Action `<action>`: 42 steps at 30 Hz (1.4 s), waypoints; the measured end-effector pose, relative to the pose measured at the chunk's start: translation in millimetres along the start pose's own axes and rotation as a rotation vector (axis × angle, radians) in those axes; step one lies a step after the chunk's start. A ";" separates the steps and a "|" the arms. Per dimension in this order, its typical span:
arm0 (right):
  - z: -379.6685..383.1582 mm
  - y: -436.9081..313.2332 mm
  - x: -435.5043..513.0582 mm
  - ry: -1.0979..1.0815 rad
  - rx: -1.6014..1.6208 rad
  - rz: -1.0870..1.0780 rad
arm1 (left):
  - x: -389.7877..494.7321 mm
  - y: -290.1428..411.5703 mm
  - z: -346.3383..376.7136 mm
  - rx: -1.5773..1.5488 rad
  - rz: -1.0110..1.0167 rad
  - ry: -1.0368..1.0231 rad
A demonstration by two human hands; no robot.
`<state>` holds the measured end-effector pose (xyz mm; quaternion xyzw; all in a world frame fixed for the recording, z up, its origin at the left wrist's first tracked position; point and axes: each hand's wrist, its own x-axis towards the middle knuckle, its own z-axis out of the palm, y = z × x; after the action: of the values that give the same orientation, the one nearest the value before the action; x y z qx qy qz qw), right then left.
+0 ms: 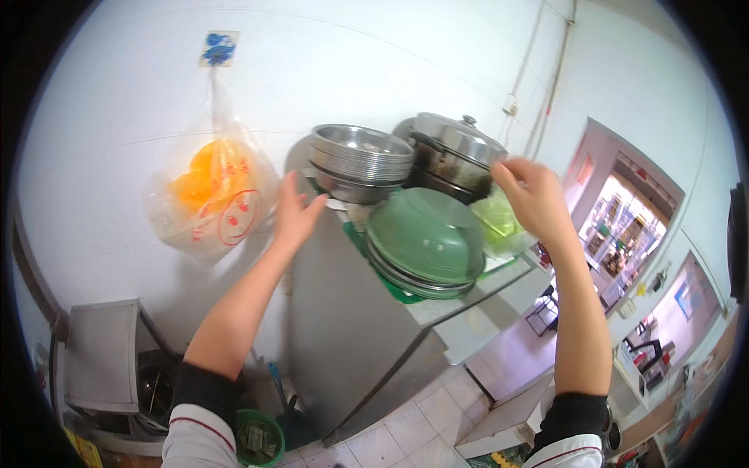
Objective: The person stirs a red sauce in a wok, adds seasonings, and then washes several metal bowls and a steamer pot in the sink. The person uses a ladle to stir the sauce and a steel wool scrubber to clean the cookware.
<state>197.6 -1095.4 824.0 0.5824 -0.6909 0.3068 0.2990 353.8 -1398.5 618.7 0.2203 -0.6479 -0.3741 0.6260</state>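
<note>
My left hand (298,212) is raised with its fingers apart, holding nothing, just left of a stack of metal bowls (361,158). Across from it, my right hand (528,196) is up with the fingers bent; whether anything thin is between them cannot be told. Between my hands, an upturned green basin (427,234) rests on several stacked basins on top of a grey cabinet (363,286). Behind the basins stands a large lidded steel pot (456,152), stained dark. A clear bag of green vegetables (497,219) lies below my right hand, partly behind the basins.
A plastic bag with orange contents (213,187) hangs on the wall at left. A green bin (257,439) and a blue-handled tool (278,380) stand on the floor beside the cabinet. A grey metal box (102,357) is at lower left. An open doorway (626,216) is at right.
</note>
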 end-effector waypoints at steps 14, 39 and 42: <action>-13.8 291.4 -420.0 -0.041 0.568 1.075 | -518.4 -156.5 -184.3 0.874 -0.575 0.441; 167.6 468.9 95.9 -0.368 1.307 0.469 | 64.9 226.6 242.6 0.450 -0.577 -0.016; 213.1 458.0 150.7 -0.423 1.505 0.568 | 84.2 199.6 258.0 0.428 -0.681 0.065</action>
<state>-288.4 -1292.4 770.5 0.4757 -0.4635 0.6345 -0.3953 128.5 -1283.7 841.4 0.5594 -0.5810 -0.4098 0.4262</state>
